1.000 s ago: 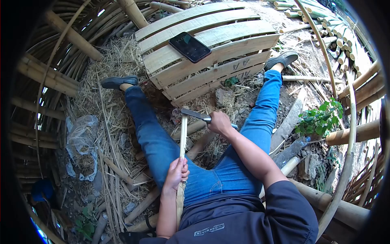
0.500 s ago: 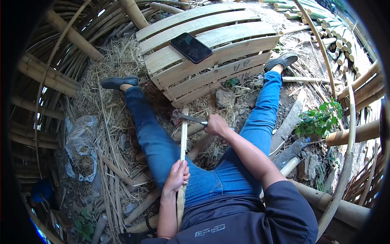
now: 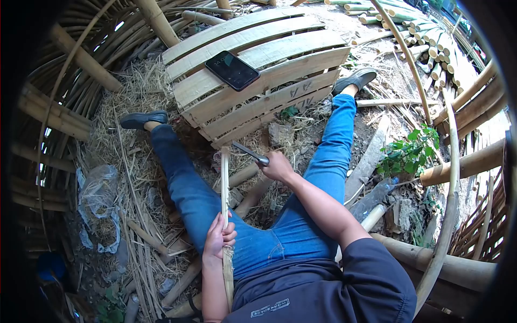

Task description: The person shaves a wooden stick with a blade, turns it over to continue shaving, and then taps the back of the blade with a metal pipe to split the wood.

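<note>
Person sat on straw-littered ground, legs in blue jeans spread wide, work held between them. The left hand (image 3: 218,237) was clenched round a long pale split bamboo strip (image 3: 224,188) at its lower half, by the left thigh, a judged brace against the body so the free end stood steady. The strip's long axis ran roughly 6 to 12 o'clock, top end pointing toward 12, finishing just short of the curved slatted bamboo panel (image 3: 258,70). Its lower end passed beside the dark jacket, frayed below the grip.

The right hand (image 3: 277,166) was closed on the handle of a dark metal-bladed knife (image 3: 249,153). Blade reached toward 10 o'clock, its tip just beside the strip's top end; actual contact could not be told. Blade lay across the strip's axis, likely so the edge could bite into the end grain.

A black smartphone (image 3: 231,70) lay flat on the panel, at 12 o'clock from the strip, well apart from both hands.
</note>
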### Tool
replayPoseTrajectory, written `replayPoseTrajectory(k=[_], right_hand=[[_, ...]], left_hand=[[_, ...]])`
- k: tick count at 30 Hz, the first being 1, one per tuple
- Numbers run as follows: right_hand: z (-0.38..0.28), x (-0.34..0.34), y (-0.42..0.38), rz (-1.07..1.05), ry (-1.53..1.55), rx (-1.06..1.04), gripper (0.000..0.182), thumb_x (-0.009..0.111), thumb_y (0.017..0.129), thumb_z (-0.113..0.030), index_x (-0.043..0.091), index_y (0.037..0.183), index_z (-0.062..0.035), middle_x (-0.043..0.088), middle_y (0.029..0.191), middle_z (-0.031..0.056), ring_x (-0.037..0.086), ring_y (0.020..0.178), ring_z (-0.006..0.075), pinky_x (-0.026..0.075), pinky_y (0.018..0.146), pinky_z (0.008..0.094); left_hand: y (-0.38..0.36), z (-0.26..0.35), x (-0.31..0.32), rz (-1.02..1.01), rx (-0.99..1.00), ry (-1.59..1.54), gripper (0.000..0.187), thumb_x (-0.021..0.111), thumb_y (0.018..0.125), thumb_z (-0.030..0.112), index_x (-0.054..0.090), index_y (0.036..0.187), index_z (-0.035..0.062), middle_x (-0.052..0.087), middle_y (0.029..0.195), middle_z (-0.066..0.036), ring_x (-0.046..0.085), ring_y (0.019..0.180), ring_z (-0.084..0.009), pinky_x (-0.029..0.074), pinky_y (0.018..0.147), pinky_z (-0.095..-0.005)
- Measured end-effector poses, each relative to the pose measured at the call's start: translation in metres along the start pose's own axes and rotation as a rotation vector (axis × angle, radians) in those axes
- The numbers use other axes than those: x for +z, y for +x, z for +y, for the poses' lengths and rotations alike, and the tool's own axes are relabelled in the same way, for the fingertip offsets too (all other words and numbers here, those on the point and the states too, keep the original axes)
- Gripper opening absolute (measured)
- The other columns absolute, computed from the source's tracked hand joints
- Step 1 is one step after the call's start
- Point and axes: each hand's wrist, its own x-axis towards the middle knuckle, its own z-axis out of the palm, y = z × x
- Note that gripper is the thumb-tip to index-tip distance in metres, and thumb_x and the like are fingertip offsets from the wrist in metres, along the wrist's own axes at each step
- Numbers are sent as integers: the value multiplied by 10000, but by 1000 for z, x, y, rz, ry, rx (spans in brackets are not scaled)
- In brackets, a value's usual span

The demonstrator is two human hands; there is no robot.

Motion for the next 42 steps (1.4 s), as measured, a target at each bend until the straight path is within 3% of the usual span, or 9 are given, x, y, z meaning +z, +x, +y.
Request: replayPoseTrajectory(k=[11,17,32,41,42], right_hand=[[-17,1,-15,-60,112,-183,188,658,760,-223,692,775,-39,664,748,239,658,731,426,530,729,498],[-19,0,-17,-127,-132,-334,166,657,723,-221,693,760,-63,668,729,221,671,734,405,546,732,502],[-35,-7,-28,-271,-257,-189,215,634,674,-156,716,823,-25,693,823,234,686,836,401,548,799,484],[-13,-3,-3,37,-234,-171,155,641,670,-147,687,750,-23,682,797,240,683,807,407,548,771,492],[-15,-3,-5,-18,-196,-151,154,642,672,-149,684,748,-23,679,777,234,681,785,409,547,777,496]], left_hand=[[0,9,1,-144,-108,-86,234,344,1080,335,440,1067,122,265,631,61,231,473,-19,193,377,-163],[1,6,-1,-87,-94,-68,317,316,1069,444,435,1007,157,239,584,79,194,445,-15,156,366,-176],[-1,-4,17,152,72,333,281,333,1076,408,408,936,177,259,567,67,196,408,-8,123,344,-189],[-4,-9,15,89,23,293,280,317,1081,393,401,928,174,246,558,72,180,403,-7,109,339,-193],[-6,-7,18,83,19,286,274,323,1081,389,404,930,174,238,551,78,175,407,-6,108,340,-190]])
